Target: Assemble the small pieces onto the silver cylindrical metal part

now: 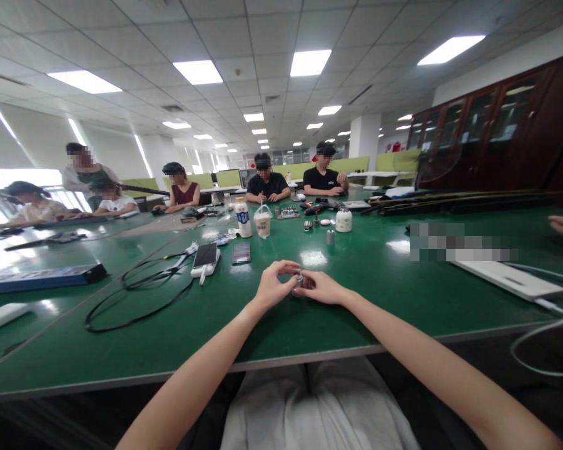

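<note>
Both of my hands meet over the green table (356, 300) a little beyond its near edge. My left hand (273, 284) is curled, thumb and fingers pinched round a small grey metal part (299, 279). My right hand (319, 287) closes on the same part from the other side, fingertips pressed to it. The part is mostly hidden by my fingers and too small to name.
Beyond my hands lie two phones (205, 255), a black cable loop (136, 294), a white bottle (243, 217), a cup (263, 222), a white jar (343, 220) and small metal parts (330, 236). A white power strip (511, 279) lies right. Several people sit at the far side.
</note>
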The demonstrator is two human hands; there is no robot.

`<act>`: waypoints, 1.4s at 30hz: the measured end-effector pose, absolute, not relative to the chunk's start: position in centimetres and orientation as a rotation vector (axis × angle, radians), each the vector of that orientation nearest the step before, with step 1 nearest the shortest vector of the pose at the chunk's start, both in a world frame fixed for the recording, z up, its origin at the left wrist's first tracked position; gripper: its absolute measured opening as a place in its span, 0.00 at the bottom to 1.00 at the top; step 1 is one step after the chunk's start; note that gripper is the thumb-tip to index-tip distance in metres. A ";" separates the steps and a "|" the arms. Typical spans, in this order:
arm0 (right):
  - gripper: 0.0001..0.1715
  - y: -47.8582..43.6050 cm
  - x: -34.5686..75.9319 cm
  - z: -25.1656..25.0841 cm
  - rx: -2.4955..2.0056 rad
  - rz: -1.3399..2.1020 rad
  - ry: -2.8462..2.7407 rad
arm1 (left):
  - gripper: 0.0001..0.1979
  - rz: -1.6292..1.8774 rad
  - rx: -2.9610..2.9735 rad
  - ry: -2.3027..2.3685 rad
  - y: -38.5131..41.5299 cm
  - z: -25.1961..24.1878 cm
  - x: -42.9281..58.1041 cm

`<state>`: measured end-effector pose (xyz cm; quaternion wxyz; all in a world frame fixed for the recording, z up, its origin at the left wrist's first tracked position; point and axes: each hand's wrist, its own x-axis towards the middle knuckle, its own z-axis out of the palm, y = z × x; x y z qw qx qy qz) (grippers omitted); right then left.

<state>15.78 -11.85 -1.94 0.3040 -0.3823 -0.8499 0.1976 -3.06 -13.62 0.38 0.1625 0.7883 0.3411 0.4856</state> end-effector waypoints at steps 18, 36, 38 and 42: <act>0.25 -11.9 15.7 -1.9 -1.023 0.519 -2.259 | 0.16 1.452 2.234 1.024 -13.3 0.2 -3.2; 0.20 -12.1 15.7 -1.6 -1.001 0.492 -2.268 | 0.19 1.336 2.343 1.401 -8.9 -1.8 -6.8; 0.20 -12.1 15.7 -1.7 -1.005 0.492 -2.268 | 0.20 1.312 2.341 1.399 -8.6 -2.3 -7.1; 0.21 -12.0 15.6 -1.7 -1.008 0.499 -2.269 | 0.17 1.338 2.342 1.319 -8.9 -2.1 -6.4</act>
